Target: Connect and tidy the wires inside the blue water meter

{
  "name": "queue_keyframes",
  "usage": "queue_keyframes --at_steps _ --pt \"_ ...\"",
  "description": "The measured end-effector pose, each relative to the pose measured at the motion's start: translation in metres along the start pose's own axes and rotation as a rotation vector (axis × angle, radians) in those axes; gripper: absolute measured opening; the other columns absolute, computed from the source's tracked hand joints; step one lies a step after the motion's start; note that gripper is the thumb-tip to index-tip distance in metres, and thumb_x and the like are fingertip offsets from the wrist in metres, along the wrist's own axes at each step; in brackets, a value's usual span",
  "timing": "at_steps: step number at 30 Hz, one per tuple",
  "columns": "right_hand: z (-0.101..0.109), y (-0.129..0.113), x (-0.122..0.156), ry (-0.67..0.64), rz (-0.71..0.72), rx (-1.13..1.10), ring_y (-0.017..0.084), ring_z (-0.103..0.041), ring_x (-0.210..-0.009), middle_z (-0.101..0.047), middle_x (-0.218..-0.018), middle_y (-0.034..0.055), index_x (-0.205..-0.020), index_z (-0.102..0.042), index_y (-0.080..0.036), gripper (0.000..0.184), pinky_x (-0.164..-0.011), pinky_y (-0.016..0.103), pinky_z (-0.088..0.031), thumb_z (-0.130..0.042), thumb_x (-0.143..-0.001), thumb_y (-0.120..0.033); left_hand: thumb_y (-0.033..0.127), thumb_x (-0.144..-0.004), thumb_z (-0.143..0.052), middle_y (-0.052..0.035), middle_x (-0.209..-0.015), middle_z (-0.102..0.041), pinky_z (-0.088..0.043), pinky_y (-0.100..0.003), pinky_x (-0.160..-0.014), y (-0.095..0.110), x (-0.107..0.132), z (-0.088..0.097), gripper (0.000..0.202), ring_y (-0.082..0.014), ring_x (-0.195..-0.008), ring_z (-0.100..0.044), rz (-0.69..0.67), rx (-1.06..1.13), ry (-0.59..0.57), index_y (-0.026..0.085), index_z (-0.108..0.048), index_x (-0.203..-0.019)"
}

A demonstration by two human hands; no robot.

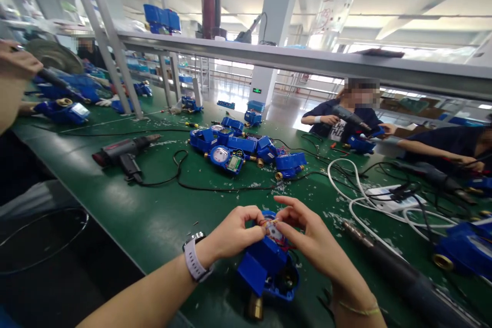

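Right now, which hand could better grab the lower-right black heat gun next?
Probably the right hand: the black heat gun lies to its right, while the left hand is farther off. Both hands are at the thin wires, so neither looks free.

Meter (pixel 267 256) on worktop (pixel 154 220); wires (pixel 268 222) at its far end, between left hand (pixel 242 228) and right hand (pixel 305 228). Behind: meter cluster (pixel 230 151). Heat gun (pixel 122 154) left of cluster, cord (pixel 215 189) running before cluster. Power strip (pixel 394 199) right of cluster; second heat gun (pixel 407 277) right of right hand, before strip. Flask (pixel 208 5) on shelf (pixel 238 52) above worktop.
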State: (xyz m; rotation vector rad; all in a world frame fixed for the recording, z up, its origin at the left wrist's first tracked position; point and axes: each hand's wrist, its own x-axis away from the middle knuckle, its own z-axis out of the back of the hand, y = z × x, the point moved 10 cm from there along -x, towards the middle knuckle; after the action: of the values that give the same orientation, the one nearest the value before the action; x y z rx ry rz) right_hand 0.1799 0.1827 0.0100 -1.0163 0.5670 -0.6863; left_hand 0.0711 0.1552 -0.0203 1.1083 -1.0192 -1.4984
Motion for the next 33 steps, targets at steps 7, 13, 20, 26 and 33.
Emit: queue_keyframes --at_steps 7,13,20,26,33 --pt "0.018 -0.025 0.008 0.203 0.282 0.316 0.025 -0.056 -0.108 -0.059 -0.114 0.0065 -0.094 -0.060 -0.025 0.008 -0.093 0.044 -0.046 -0.056 -0.087 -0.027 0.031 -0.074 -0.062 -0.0013 -0.070 -0.061 -0.041 -0.026 -0.070 0.002 0.002 0.004 0.019 -0.0147 -0.070 -0.054 -0.010 -0.018 0.069 0.016 -0.061 -0.063" --pt "-0.001 -0.037 0.017 0.113 0.443 0.590 0.028 -0.038 -0.129 -0.051 -0.136 0.0027 -0.098 -0.066 -0.030 0.015 -0.101 0.053 -0.040 -0.055 -0.092 -0.023 0.027 -0.077 -0.062 -0.0022 -0.075 -0.063 -0.043 -0.026 -0.073 0.007 0.004 0.003 0.016 -0.0152 -0.074 -0.056 -0.027 -0.012 0.085 0.015 -0.063 -0.067" --pt "-0.003 -0.031 0.009 0.163 0.418 0.462 0.029 -0.042 -0.125 -0.058 -0.124 0.0051 -0.086 -0.070 -0.028 0.015 -0.099 0.052 -0.040 -0.057 -0.090 -0.023 0.025 -0.073 -0.062 -0.0015 -0.075 -0.063 -0.043 -0.025 -0.071 0.005 0.004 0.003 0.011 -0.0147 -0.073 -0.056 -0.001 0.003 0.088 0.015 -0.062 -0.068" --pt "-0.003 -0.006 -0.001 0.096 0.197 0.099 0.028 -0.042 -0.127 -0.053 -0.129 0.0053 -0.076 -0.068 -0.026 0.014 -0.100 0.046 -0.037 -0.060 -0.088 -0.029 0.028 -0.075 -0.061 -0.0015 -0.074 -0.060 -0.043 -0.025 -0.070 0.002 0.005 0.001 0.015 -0.0145 -0.073 -0.053 0.031 0.034 0.061 0.015 -0.060 -0.067" --pt "0.026 -0.008 0.006 0.165 0.189 0.040 0.027 -0.051 -0.119 -0.059 -0.124 0.0042 -0.077 -0.065 -0.026 0.020 -0.102 0.046 -0.034 -0.057 -0.091 -0.038 0.033 -0.073 -0.062 -0.0005 -0.071 -0.057 -0.039 -0.025 -0.067 -0.009 0.008 0.002 0.021 -0.0126 -0.068 -0.048 0.109 0.111 0.066 0.013 -0.060 -0.070"
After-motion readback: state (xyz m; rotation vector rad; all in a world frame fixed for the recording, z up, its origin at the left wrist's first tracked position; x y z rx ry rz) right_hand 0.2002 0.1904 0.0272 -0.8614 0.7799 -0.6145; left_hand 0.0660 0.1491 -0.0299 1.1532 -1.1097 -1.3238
